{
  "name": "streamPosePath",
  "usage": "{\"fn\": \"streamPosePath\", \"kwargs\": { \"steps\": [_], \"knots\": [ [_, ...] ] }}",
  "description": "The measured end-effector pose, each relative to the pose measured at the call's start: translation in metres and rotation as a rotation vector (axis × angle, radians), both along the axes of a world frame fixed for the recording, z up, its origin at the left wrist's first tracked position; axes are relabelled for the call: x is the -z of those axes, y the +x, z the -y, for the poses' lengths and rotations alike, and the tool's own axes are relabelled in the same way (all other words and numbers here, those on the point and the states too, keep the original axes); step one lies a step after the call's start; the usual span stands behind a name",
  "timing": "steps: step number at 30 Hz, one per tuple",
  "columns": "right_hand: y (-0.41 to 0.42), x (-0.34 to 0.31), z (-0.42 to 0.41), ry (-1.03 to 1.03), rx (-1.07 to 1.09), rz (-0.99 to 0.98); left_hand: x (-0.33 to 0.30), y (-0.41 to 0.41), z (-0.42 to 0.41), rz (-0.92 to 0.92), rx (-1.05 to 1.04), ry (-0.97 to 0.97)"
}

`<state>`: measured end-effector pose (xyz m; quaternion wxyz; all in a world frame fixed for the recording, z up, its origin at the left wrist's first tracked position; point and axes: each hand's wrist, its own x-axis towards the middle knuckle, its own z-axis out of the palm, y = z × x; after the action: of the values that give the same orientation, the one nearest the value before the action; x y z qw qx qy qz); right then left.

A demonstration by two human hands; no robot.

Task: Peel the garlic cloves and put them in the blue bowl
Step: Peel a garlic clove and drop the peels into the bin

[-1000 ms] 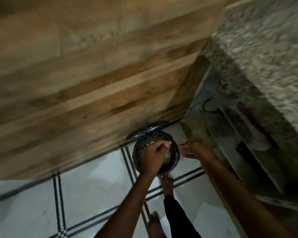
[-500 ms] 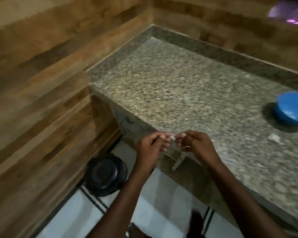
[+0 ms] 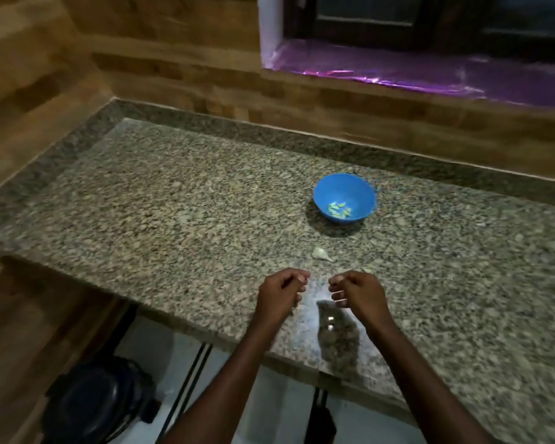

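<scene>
Head view, looking down at a speckled granite surface set into a corner of wood-panelled walls. Both hands hover over its near edge, close together but apart. The left hand has its fingers curled inward with nothing visible in them. The right hand is curled the same way, thumb near fingertips; whether it pinches anything is too small to tell. At about 12 o'clock from the hands, just beyond them, an unpeeled garlic clove lies on the surface. Farther off, toward 1 o'clock, stands the blue bowl with several peeled cloves in its bottom. At 7 o'clock, on the floor below, sits a dark round bin
</scene>
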<state>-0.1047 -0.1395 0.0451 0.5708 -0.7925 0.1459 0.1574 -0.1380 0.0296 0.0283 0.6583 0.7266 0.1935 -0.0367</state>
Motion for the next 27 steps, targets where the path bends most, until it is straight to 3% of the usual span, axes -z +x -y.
{"fn": "streamPosePath", "kwargs": {
  "steps": [12,16,24,27],
  "knots": [
    [0.046,0.052,0.061,-0.562,-0.021,0.207,0.055,0.039,0.047,0.151,0.454,0.866],
    [0.057,0.056,0.058,-0.696,-0.105,0.269,0.057,0.044,0.045,0.194,0.465,0.917],
    [0.084,0.055,0.06,-0.774,-0.195,0.277,0.057,0.057,0.037,0.197,0.466,0.845],
    [0.092,0.051,0.061,-0.712,-0.177,0.282,0.055,0.064,0.034,0.205,0.467,0.81]
  ]
}}
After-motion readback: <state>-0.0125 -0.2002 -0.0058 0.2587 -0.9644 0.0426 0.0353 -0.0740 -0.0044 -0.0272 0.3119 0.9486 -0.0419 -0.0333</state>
